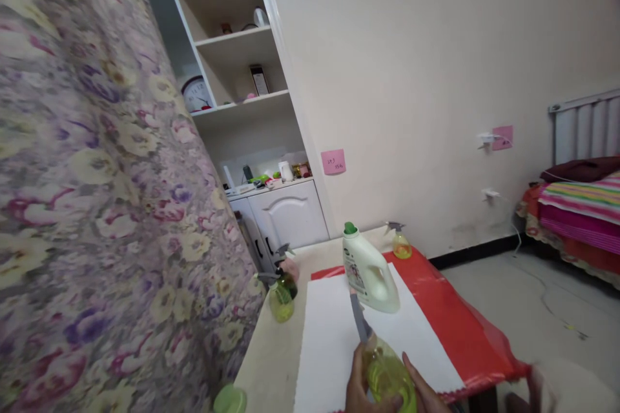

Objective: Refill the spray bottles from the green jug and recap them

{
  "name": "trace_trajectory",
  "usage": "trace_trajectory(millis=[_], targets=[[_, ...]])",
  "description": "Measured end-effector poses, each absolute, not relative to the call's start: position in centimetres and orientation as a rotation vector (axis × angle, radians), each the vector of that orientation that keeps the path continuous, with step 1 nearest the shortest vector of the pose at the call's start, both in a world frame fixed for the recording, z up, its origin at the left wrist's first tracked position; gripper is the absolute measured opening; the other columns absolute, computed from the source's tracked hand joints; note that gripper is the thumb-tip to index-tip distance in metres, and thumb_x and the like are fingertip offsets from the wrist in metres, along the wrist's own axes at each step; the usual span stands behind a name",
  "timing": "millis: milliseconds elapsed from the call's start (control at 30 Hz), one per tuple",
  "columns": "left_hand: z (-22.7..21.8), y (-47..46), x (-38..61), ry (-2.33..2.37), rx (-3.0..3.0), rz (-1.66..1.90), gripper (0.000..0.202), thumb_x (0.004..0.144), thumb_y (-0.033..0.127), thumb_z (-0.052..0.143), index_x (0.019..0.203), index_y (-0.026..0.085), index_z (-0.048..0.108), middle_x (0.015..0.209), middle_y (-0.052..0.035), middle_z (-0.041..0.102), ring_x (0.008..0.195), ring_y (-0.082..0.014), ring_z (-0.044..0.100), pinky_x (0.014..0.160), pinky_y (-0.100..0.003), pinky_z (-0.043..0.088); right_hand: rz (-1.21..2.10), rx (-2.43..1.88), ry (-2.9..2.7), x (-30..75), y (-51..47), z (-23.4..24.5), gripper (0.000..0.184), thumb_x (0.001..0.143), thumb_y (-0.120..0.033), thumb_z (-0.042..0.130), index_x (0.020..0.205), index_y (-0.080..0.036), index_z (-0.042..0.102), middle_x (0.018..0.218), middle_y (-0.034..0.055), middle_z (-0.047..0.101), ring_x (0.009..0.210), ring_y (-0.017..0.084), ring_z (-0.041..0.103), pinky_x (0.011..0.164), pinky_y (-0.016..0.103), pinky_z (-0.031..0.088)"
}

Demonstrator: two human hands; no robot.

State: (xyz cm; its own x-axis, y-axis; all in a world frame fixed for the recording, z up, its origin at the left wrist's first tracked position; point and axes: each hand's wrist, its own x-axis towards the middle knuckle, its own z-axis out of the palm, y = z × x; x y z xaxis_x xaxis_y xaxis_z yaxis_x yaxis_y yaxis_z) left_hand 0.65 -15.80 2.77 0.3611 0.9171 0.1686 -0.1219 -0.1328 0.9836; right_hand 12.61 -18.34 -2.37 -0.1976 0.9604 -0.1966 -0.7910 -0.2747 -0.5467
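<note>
On the table's white sheet, the left hand clasps a spray bottle, head on, near the jug; the blurred right hand's fingers can't be read.

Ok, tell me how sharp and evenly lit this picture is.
Head view: soft, even light, no hard shadows or glare; the curtain at left is smeared; the spray bottle in the left hand and right hand is slightly blurred; the shelves lean, bent by the wide lens.
</note>
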Motion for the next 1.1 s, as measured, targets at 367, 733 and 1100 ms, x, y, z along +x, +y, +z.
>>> trace_trajectory(millis=[367,733,1100], targets=[[0.3,-13.8,1.3,1.348,1.697,1.293,0.067,0.058,0.02,0.066,0.124,0.016,0.055,0.123,-0.0125,0.065,0.117,-0.0301,0.057,0.1,-0.034,0.041,1.202,-1.007,-0.909,15.1,-17.0,-3.7,0.054,0.072,-0.053,0.072,0.115,-0.022,0.062,0.115,0.0101,0.069,0.113,0.029,0.061,0.094,0.039,0.05],[-1.5,-10.9,3.9,1.527,1.92,1.427,0.062,0.073,0.021,0.058,0.133,0.015,0.047,0.122,-0.0168,0.059,0.113,-0.0322,0.054,0.097,-0.042,0.041,0.905,-1.033,-1.124,13.4,-11.9,-3.0,0.066,0.067,-0.023,0.07,0.13,-0.02,0.051,0.132,0.0127,0.059,0.123,0.031,0.053,0.102,0.043,0.043],[-5.5,-9.5,4.5,1.318,2.033,1.336,0.059,0.088,0.028,0.04,0.143,0.008,0.031,0.145,-0.022,0.043,0.133,-0.0299,0.041,0.11,-0.044,0.03,0.913,-0.982,-1.201,16.2,-9.9,-4.8,0.059,0.07,-0.026,0.068,0.127,-0.018,0.055,0.13,0.0138,0.062,0.12,0.03,0.057,0.103,0.045,0.044]])
